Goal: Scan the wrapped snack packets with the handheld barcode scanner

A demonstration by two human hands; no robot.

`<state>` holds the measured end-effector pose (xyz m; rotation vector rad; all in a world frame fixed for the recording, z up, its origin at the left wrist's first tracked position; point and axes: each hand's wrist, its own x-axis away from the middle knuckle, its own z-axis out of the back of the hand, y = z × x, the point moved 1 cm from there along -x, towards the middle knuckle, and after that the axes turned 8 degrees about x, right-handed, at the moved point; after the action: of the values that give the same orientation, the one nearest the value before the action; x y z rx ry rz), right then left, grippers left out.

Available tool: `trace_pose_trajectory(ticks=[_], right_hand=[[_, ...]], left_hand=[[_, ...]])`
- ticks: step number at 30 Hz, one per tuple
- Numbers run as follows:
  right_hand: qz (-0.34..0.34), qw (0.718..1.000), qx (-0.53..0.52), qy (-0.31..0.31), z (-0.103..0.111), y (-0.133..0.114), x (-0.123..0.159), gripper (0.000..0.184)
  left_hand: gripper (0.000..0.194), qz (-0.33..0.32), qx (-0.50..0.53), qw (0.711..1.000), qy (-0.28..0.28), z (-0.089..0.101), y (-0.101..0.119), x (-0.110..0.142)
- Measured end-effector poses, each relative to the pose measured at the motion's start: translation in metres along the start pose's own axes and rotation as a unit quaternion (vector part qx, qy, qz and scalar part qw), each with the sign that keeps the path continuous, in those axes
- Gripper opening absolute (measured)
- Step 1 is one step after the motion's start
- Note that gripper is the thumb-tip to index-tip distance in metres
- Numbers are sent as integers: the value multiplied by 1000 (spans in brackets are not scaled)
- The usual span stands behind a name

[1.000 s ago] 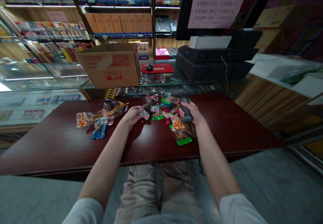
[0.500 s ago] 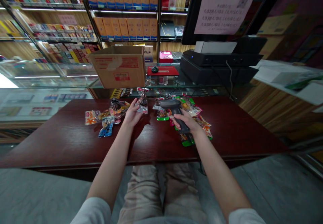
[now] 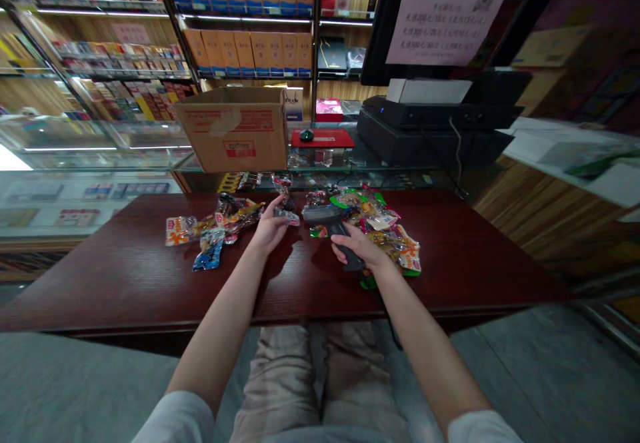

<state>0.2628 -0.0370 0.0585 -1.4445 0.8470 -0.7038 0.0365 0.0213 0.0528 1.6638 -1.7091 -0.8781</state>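
Note:
My right hand (image 3: 356,246) is wrapped round the grip of a black barcode scanner (image 3: 325,216), whose head points left. Facing it, my left hand (image 3: 273,228) holds a clear-and-red snack packet (image 3: 285,204) with dark contents, fingers closed on its near side. A small gap separates scanner and packet. Left of my left hand lies a pile of snack packets (image 3: 235,215), with a blue packet (image 3: 209,250) at its near edge. More packets (image 3: 395,243), some edged in green, lie under and beyond my right hand, partly covered by it.
A dark red wooden table (image 3: 135,283) spans the front. Behind it, an open cardboard box (image 3: 235,126), a mouse on a red mat (image 3: 340,138) and a black till (image 3: 430,136) stand on a glass counter. Stocked shelves rise behind.
The scanner has moved a little left and down, closer to the packet. The packet in my left hand has tilted, its near end now turned toward the scanner.

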Motion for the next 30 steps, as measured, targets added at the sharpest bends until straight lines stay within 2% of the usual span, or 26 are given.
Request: trace_pose_trajectory(ticks=[9, 12, 14, 16, 17, 19, 21, 23, 25, 28, 30], right_hand=[[-12, 1000, 1, 17, -1, 3, 0, 29], [-16, 1000, 3, 17, -1, 1, 2, 29], [-18, 1000, -6, 17, 0, -1, 3, 30], [-14, 999, -25, 21, 1, -2, 5, 30], [-10, 999, -36, 26, 3, -2, 5, 30], [3, 998, -54, 42, 5, -2, 6, 30], [11, 996, -68, 60, 8, -1, 6, 30], [14, 994, -79, 72, 9, 0, 5, 30], [15, 993, -87, 80, 8, 0, 6, 30], [19, 992, -89, 83, 6, -3, 7, 30], [22, 993, -84, 79, 7, -6, 9, 29]], left_hand=[[80, -13, -24, 999, -24, 0, -5, 0], [80, -15, -53, 998, -12, 1, -7, -1], [77, -52, -117, 992, 23, 4, -7, -3], [70, -131, -221, 963, 81, 7, -3, -4], [66, -178, -279, 937, 112, 9, 1, -4], [63, -260, -385, 871, 160, 14, 11, -1], [65, -308, -469, 806, 188, 20, 22, 4], [66, -316, -538, 752, 210, 27, 31, 9], [64, -282, -592, 719, 229, 34, 35, 11], [59, -215, -636, 703, 235, 41, 32, 10], [54, -207, -649, 694, 232, 41, 27, 10]])
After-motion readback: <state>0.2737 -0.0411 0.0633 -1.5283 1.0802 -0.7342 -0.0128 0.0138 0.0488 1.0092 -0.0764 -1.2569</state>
